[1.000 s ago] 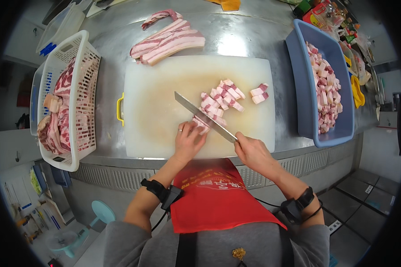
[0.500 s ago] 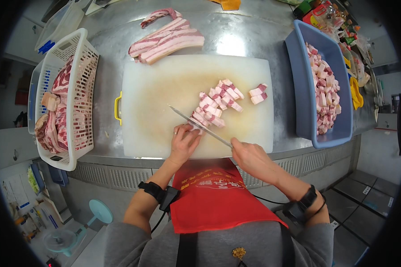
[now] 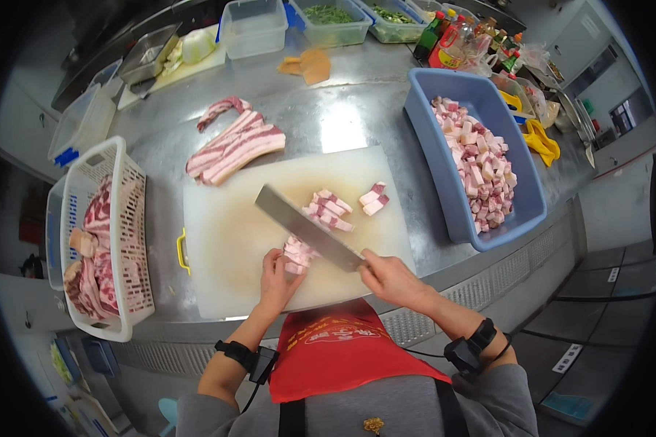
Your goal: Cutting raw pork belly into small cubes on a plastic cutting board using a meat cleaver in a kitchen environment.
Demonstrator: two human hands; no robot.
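My right hand (image 3: 395, 280) is closed round the handle of a cleaver (image 3: 307, 229). Its broad blade slants up and left over the white cutting board (image 3: 219, 247), flat side showing, and hides part of the cut pork. At the near side of the board, my left hand (image 3: 277, 282) curls its fingers and thumb about a small cluster of pork belly pieces (image 3: 297, 255). Beyond the blade lie more pork cubes (image 3: 329, 210), and a separate pair of pork pieces (image 3: 374, 198) sits to the right. Uncut pork belly strips (image 3: 237, 149) rest at the board's far left edge.
A blue-grey tub (image 3: 455, 211) of pork cubes stands right; a white basket (image 3: 127, 291) of large pork cuts stands left. Along the back are clear containers (image 3: 254, 29), an orange-brown cloth (image 3: 310, 67) and bottles (image 3: 452, 44). A yellow handle (image 3: 183, 251) juts from the board.
The view has tilted up and turned, bringing the back of the counter into sight. The cleaver has rolled from edge-on to showing its flat side, and the pork cluster by my left hand stands apart.
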